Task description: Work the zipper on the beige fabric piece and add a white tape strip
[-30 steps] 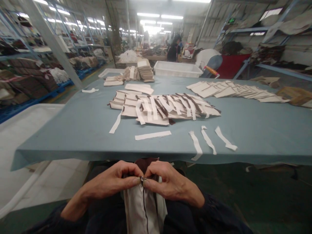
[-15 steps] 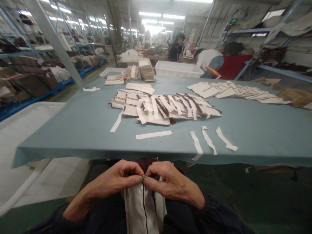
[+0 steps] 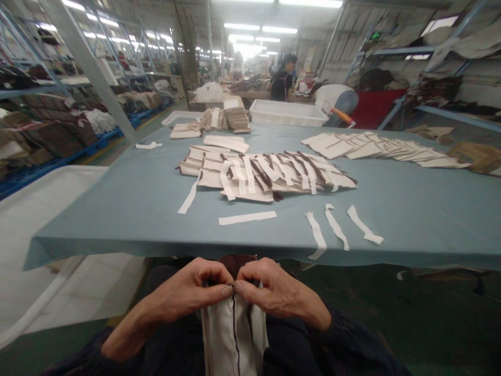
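Note:
A cream fabric piece [image 3: 219,339] with a dark brown strip running down its middle hangs over my lap, below the table's front edge. My left hand [image 3: 195,286] pinches its top end between thumb and fingers. Right beside it, my right hand [image 3: 270,290] pinches the same end, and the two thumb tips meet at the dark strip. What exactly lies under the fingertips is too small to make out. Some brown material [image 3: 237,263] shows behind the hands.
On the blue-covered table [image 3: 136,224] lies a pile of cream pieces with brown edging [image 3: 250,175] and white strips. Loose white strips [image 3: 247,218] lie nearer the front. More cream pieces [image 3: 376,149] fan out at right. A white bin [image 3: 287,112] and a person [image 3: 281,81] are beyond.
Both hands stay pinched on the fabric's top end, with only a very slight shift of the thumbs. The view has moved a little; the table items lie as before.

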{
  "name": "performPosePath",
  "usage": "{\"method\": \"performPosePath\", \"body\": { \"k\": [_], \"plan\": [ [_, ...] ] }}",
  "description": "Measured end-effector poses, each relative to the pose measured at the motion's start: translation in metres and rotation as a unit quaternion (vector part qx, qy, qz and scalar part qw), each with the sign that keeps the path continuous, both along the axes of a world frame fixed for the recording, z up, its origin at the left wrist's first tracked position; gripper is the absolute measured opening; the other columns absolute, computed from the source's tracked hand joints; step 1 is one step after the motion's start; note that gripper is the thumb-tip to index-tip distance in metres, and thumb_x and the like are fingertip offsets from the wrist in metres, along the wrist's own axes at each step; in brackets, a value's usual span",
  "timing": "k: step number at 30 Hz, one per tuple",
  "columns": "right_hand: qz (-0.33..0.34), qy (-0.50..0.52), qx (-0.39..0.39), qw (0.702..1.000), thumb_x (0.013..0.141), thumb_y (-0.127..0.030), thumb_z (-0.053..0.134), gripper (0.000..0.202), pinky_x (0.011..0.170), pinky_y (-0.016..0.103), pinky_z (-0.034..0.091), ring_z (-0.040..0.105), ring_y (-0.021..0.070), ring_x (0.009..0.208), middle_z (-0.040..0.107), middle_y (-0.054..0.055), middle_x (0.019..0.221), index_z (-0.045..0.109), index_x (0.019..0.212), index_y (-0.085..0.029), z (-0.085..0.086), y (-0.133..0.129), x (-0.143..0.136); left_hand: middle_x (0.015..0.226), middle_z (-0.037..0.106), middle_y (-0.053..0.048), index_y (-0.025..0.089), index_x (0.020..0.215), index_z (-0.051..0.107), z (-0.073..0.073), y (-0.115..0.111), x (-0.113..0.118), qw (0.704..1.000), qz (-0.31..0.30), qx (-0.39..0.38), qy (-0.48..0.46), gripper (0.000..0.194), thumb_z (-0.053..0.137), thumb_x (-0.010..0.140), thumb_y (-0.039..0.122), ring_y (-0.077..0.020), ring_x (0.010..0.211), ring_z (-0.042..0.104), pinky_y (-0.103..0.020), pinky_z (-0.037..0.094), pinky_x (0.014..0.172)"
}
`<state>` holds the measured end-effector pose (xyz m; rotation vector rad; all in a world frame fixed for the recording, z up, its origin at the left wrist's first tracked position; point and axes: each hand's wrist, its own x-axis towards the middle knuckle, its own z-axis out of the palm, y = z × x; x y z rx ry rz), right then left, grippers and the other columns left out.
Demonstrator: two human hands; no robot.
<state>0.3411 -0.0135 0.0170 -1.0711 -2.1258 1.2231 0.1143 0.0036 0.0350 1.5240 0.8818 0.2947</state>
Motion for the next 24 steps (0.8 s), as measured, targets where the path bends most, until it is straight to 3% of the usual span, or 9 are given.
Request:
{"method": "performPosePath", "body": {
  "k": [5,14,24],
  "plan": [
    [-0.006,-0.019,0.020,1.000,0.087,-0.013,0.058,0.032,0.054,0.027,0.020,0.033,0.0073,0.053,0.034,-0.008,0.055,0.042,0.059,-0.017,0.001,0.002,-0.004,0.074,0.057,0.000,0.010,0.085,0.070,0.001,-0.002,0.002,0.999,0.010,0.006,0.038,0.035,0.063,0.088,0.043,-0.0138,0.069,0.044,-0.026,0.034,0.062],
    [-0.029,-0.065,-0.003,0.997,0.090,-0.019,0.059,0.031,0.054,0.027,0.021,0.034,0.0069,0.053,0.036,-0.007,0.055,0.048,0.061,-0.017,-0.003,0.003,-0.007,0.068,0.046,0.004,0.016,0.073,0.057,-0.007,-0.007,0.011,0.994,0.070,0.045,0.069,0.015,0.054,0.075,0.030,-0.0132,0.066,0.038,-0.027,0.030,0.059],
    [-0.027,-0.036,-0.057,0.997,0.091,-0.019,0.055,0.036,0.051,0.026,0.019,0.030,0.0070,0.055,0.030,-0.007,0.056,0.040,0.058,-0.017,-0.010,0.004,-0.006,0.074,0.049,0.003,0.016,0.081,0.059,-0.004,-0.005,0.008,0.997,0.037,0.001,0.065,0.021,0.056,0.079,0.037,-0.0142,0.070,0.040,-0.027,0.032,0.063]
  ]
}}
